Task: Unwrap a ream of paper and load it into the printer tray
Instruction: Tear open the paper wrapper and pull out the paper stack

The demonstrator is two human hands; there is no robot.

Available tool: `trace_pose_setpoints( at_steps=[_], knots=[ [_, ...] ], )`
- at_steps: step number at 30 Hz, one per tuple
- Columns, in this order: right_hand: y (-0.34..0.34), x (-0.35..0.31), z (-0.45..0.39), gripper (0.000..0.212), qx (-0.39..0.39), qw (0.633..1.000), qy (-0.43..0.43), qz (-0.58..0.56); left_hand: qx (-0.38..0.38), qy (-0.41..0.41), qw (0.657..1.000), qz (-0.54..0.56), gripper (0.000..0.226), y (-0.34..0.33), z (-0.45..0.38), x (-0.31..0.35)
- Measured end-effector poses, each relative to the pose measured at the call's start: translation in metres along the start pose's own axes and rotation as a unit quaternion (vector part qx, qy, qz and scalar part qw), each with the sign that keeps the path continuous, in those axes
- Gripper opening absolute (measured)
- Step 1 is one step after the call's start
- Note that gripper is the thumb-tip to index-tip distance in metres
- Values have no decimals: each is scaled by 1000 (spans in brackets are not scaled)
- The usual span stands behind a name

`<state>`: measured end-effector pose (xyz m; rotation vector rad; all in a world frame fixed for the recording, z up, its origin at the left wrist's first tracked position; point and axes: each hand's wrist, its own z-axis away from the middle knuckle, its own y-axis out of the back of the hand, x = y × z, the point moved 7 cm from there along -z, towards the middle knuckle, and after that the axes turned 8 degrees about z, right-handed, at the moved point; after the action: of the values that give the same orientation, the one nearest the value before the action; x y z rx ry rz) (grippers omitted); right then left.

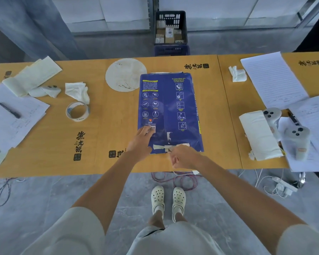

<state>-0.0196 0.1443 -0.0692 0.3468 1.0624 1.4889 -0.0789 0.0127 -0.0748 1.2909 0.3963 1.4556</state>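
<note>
Your left hand (143, 139) lies open on the ream (170, 111) to steady it while your right hand (182, 156), curled closed, pinches its near-end tape (166, 147) to peel.

A wrapped ream (170, 111) is laid at the centre of the counter (109, 137). A tape roll (77, 111) is placed to its left, two game controllers (285, 129) to its right, a crate (170, 27) behind the counter.

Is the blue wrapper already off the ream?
No, the ream of paper lies on the table fully wrapped in blue, with the left hand flat on its near corner.
</note>
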Motion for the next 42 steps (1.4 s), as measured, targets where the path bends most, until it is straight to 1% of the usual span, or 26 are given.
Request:
trace_pose_setpoints(
  at_steps=[3,5,8,11,13,16,18,21,23,26,28,30,32,34,36,37,38,39,40,42],
  knots=[
    [5,2,8,11,16,1000,-7,9,-8,7,1000,-8,70,-3,5,2],
    [11,8,11,18,40,999,-24,5,-11,2,1000,-14,72,-5,9,4],
    [21,21,16,11,93,994,-45,26,-10,7,1000,-22,75,-9,15,4],
    [28,33,19,31,154,984,-59,68,7,11,999,-43,77,-9,21,5],
    [30,39,21,43,178,975,-78,111,28,1,998,-49,74,-9,25,7],
    [23,51,21,65,158,968,-122,153,54,-1,997,-46,68,-10,27,6],
    [16,57,19,72,133,966,-142,169,68,-3,997,-43,63,-11,26,4],
    [7,60,14,71,97,966,-150,185,83,-5,996,-21,55,-12,25,1],
    [3,59,14,68,81,967,-147,192,85,-8,996,-6,54,-13,24,0],
    [0,58,18,59,79,969,-134,195,85,-10,996,16,53,-14,24,-3],
    [0,57,22,56,85,972,-126,178,83,-12,996,30,50,-15,26,-8],
    [2,58,27,54,109,977,-126,135,96,-11,994,55,47,-13,31,-13],
    [6,60,32,52,149,976,-134,83,133,-5,987,91,45,-7,35,-16],
    [10,67,36,49,185,968,-167,26,170,15,976,138,39,-1,37,-18],
    [15,75,43,38,234,947,-215,-39,204,49,958,195,26,4,38,-24],
    [18,79,49,30,267,932,-233,-81,224,72,944,231,20,7,39,-29],
    [19,85,54,23,300,912,-247,-128,244,97,927,267,19,10,40,-35],
    [19,92,58,23,327,893,-260,-168,265,120,909,298,21,14,42,-41],
    [19,98,61,28,343,878,-273,-193,284,141,893,320,23,17,43,-45],
    [21,109,64,33,358,859,-295,-218,307,173,868,351,23,24,44,-50]
  ],
)
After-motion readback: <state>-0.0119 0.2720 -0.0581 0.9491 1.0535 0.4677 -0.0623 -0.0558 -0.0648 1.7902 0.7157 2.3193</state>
